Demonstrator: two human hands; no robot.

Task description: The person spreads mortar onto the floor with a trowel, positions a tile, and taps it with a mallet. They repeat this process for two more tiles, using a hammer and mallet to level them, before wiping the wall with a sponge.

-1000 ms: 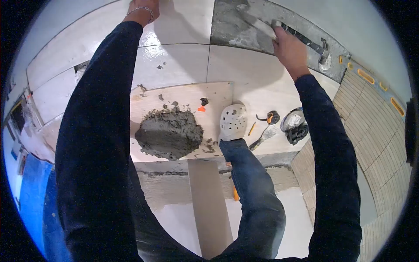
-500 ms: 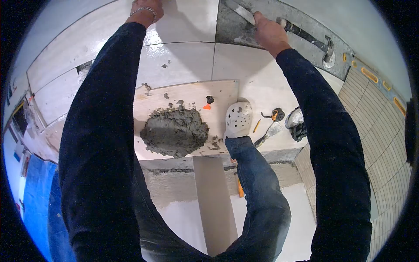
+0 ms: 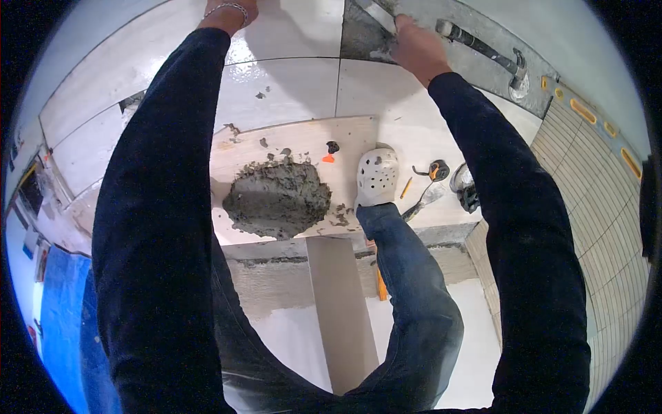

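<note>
My left hand (image 3: pixel 238 10) is at the top edge over a large pale tile (image 3: pixel 296 31); its fingers are cut off by the frame. My right hand (image 3: pixel 416 48) is closed on a flat metal trowel (image 3: pixel 377 15), whose blade lies over the grey mortar bed (image 3: pixel 362 38). Right of that hand a black-handled hammer (image 3: pixel 483 48) rests on the grey surface. Nearer to me, a heap of wet mortar (image 3: pixel 279 200) sits on a light wooden board (image 3: pixel 345 127).
My foot in a white clog (image 3: pixel 378 177) stands beside the board. Right of it lie a pencil (image 3: pixel 406 188), a tape measure (image 3: pixel 437 171) and a spatula (image 3: pixel 422 201). A level (image 3: pixel 583 112) leans by the tiled wall (image 3: pixel 593 193). A plank (image 3: pixel 341 310) extends toward me.
My right hand has moved left with the trowel, away from the hammer. The view has shifted slightly, and my left hand stays near the top edge.
</note>
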